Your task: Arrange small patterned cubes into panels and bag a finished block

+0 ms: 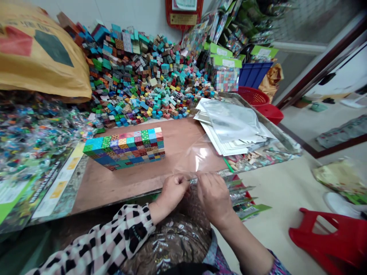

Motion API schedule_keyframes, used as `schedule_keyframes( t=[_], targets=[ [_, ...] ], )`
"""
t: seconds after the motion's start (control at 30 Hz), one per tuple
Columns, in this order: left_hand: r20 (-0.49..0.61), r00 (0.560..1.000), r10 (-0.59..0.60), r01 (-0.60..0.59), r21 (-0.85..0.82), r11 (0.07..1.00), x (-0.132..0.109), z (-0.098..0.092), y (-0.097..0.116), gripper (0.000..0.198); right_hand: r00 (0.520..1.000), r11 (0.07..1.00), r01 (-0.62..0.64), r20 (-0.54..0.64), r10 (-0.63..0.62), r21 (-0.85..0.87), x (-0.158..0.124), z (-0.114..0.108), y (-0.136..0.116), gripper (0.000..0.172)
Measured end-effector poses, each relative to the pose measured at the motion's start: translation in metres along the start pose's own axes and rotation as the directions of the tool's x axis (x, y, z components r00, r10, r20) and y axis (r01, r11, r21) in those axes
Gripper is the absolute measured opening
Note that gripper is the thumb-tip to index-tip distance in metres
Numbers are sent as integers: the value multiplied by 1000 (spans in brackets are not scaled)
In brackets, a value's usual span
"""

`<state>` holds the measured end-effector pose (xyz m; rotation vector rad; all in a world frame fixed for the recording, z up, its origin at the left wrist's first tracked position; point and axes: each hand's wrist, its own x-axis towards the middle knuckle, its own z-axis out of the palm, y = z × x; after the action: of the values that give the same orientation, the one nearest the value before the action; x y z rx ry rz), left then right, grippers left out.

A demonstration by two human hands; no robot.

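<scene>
Our left hand [174,188] and right hand [214,193] both pinched the near edge of some clear plastic film [199,156], seemingly to steady it, while the patterned cube block [129,151] stood left of it on the brown board [183,131], apparently leaving us working room

Block stack [126,151] on board [129,181], left of plastic bag [199,156], before cube heap [143,84]

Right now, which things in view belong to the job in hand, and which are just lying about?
In the job:
Clear plastic film, pinched by left hand and right hand
Block of patterned cubes, probably
White sheets, perhaps

Apparently just lying about:
Red stool
Red basket
Blue bin
</scene>
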<state>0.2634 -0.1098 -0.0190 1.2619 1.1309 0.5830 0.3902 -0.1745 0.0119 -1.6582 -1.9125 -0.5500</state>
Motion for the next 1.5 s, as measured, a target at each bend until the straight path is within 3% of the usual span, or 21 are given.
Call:
schedule_keyframes(
  t=[0.1,0.2,0.27,0.37,0.43,0.53,0.73,0.9,1.07,1.2,1.37,1.5],
  targets=[
    [-28,1000,-4,4,-25,1000,0,0,0,5,999,1000,30,13,-30,0,1,-1,2,22],
    [-199,967,157,-148,62,987,0,-5,5,50,994,995,92,60,-95,40,1,-2,-1,24],
    [-260,897,356,-295,245,923,0,-11,12,66,988,989,133,75,-137,62,0,-4,-3,23],
    [-66,843,534,-424,531,734,-1,-22,26,49,979,982,179,83,-184,64,-2,-7,-6,19],
    [86,863,498,-420,669,613,0,-28,36,35,974,979,198,98,-203,57,-3,-10,-6,17],
    [207,891,404,-398,783,477,4,-31,47,23,967,977,212,134,-215,39,-4,-16,-4,18],
    [388,821,419,-540,766,349,3,-19,54,25,972,988,154,186,-147,-28,-15,-29,-3,23],
    [527,694,491,-682,699,214,-9,-1,59,26,964,983,-24,256,71,-183,-31,-58,-12,34],
    [639,593,490,-793,570,215,-12,19,64,15,992,1000,-20,123,21,-8,-36,-85,-17,34],
    [688,560,462,-818,547,177,-14,33,70,13,991,999,-44,128,43,2,-48,-88,-10,31],
    [710,516,478,-832,549,82,-21,46,70,20,972,994,-103,207,107,-31,-81,-81,-2,43],
    [767,448,458,-877,477,58,-31,59,68,17,971,981,-106,195,137,-160,-99,-81,3,51]
  ],
)
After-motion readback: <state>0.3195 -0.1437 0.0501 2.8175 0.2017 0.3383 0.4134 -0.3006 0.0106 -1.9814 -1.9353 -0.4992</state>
